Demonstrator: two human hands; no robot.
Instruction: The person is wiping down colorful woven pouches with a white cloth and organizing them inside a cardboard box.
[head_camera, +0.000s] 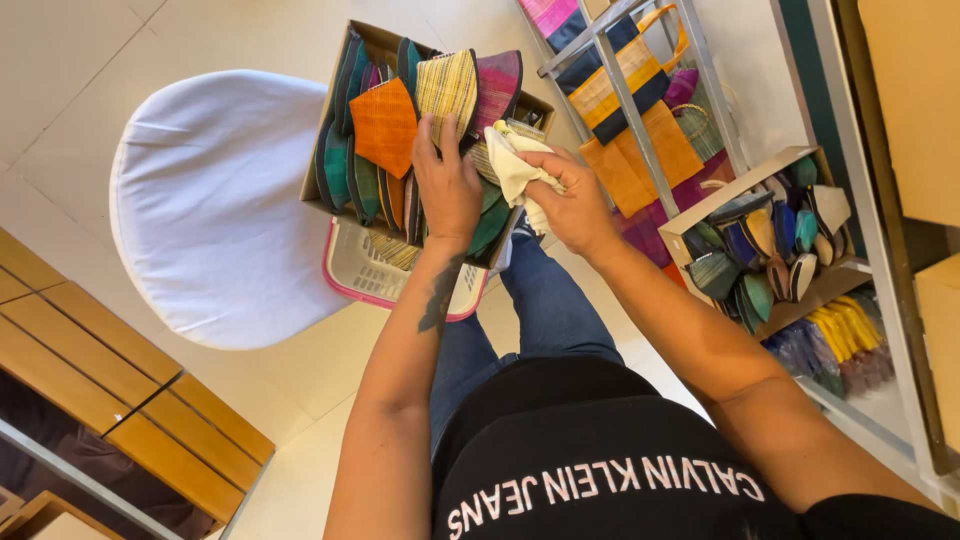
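A cardboard box (352, 40) holds several flat woven pouches standing on edge, in orange, teal, yellow and magenta. My left hand (447, 185) reaches into the box, its fingers on the yellow striped pouch (447, 88) next to the orange pouch (384, 125). My right hand (575, 205) grips a cream cloth (513, 165) just right of the box. The box rests on a pink-rimmed white plastic basket (362, 272), which sits on a white round chair (210, 200).
A metal shelf frame (640, 110) at right holds striped woven bags (625, 85). A lower box (690, 215) is filled with several woven pouches. Yellow and purple packed items (835, 340) lie below. Wooden slats (100, 370) are at left.
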